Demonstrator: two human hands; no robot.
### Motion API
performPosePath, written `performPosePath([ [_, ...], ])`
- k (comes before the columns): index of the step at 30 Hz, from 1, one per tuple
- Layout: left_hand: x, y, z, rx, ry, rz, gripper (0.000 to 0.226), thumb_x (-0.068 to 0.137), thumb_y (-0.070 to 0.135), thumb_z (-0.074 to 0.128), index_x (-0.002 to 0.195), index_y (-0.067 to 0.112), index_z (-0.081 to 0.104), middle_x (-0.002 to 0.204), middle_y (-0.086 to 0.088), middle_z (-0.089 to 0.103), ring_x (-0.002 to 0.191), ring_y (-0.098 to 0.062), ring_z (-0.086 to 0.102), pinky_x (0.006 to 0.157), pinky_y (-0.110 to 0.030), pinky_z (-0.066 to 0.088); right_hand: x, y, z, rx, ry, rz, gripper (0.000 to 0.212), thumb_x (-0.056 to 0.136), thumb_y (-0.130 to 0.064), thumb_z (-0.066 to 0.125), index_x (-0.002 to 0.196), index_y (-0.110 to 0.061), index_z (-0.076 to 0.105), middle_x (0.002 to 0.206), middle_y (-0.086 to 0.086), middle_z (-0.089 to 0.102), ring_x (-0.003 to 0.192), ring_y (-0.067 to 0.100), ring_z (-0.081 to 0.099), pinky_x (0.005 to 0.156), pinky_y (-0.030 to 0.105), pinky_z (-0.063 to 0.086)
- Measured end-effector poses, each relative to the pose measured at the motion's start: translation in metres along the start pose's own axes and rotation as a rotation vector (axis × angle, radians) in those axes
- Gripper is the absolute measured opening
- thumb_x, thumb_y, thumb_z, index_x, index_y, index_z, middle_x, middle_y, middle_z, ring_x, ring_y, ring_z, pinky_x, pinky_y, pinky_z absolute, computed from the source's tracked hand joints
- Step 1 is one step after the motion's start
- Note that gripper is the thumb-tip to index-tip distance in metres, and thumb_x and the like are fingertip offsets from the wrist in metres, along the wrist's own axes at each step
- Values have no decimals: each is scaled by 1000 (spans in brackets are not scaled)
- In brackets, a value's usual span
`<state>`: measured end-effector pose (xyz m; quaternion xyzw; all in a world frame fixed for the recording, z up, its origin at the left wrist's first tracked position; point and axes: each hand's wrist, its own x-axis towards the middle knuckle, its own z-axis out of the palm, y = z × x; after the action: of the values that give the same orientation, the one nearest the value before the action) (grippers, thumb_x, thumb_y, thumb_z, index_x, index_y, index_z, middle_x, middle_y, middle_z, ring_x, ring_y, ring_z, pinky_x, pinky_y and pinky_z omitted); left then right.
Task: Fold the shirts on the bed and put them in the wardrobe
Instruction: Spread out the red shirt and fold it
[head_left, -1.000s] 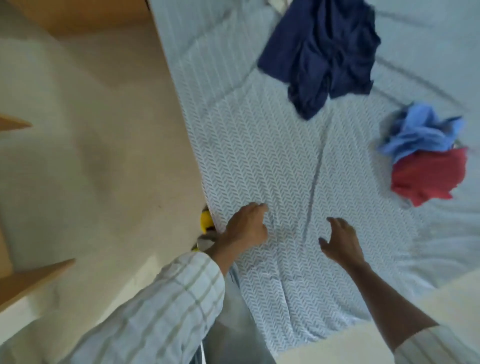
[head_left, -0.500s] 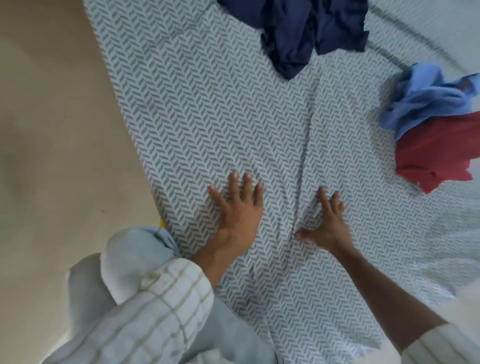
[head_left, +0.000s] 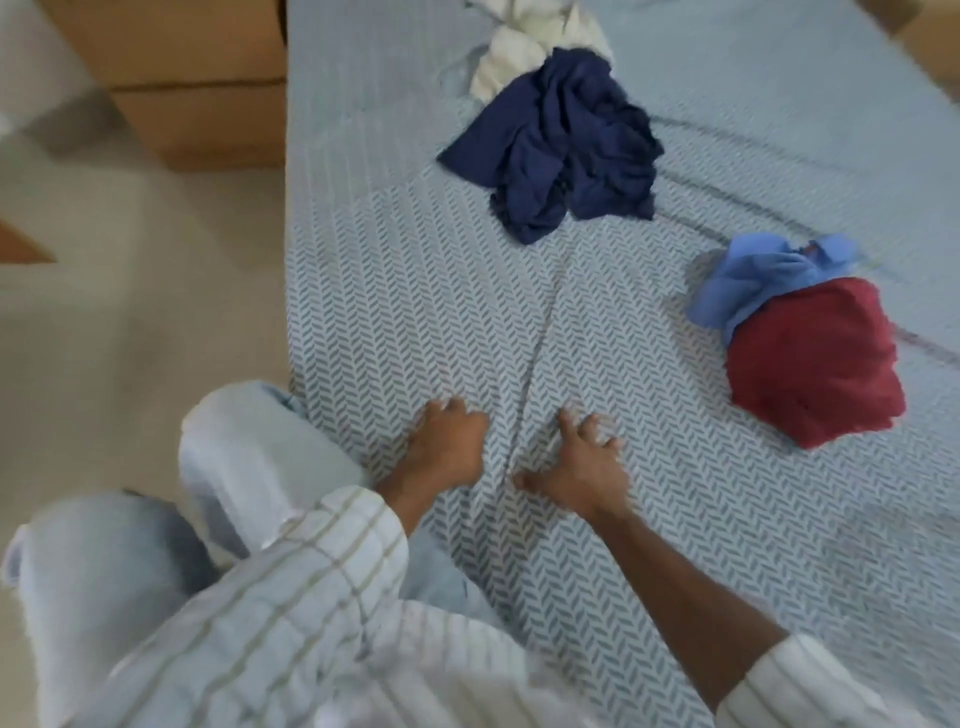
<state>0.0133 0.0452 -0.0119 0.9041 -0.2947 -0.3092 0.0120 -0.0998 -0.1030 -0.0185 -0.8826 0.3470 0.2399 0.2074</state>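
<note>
No shirt is in hand yet, so folding seems not to have begun. The left hand (head_left: 447, 447) rests on the bed (head_left: 395, 312) sheet with fingers curled under, apparently bunching a ridge of sheet; the right hand (head_left: 582, 467) presses flat beside it, fingers spread. Next comes a reach well forward for the navy shirt (head_left: 561, 140), a white garment (head_left: 530, 47) touching it behind. Rightward, the light blue shirt (head_left: 753, 275) overlaps the red shirt (head_left: 815, 364). Nothing blocks the reach.
</note>
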Motion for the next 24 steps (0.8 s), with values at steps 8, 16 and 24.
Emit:
performPosePath([
  [8,4,56,38,-181,98,91,50,88,34,61,135,20,55,142,-8,47,134,-31,40,108,-43,40,31,90,-66,164,383,58,46,92,-46,56,134,-28,56,129,4,60,118,30,58,92,41,48],
  [16,18,85,31,-302,37,128,59,94,33,62,147,16,43,150,-7,44,138,-24,39,114,-33,31,76,190,-162,191,720,414,111,69,-35,83,152,-19,11,159,16,21,141,37,28,104,62,34],
  [24,21,82,-1,-473,68,143,43,91,33,67,132,22,59,140,0,56,126,-16,54,105,-24,40,47,139,-163,480,811,193,22,90,-26,58,96,-6,49,94,31,65,91,49,61,80,46,46],
])
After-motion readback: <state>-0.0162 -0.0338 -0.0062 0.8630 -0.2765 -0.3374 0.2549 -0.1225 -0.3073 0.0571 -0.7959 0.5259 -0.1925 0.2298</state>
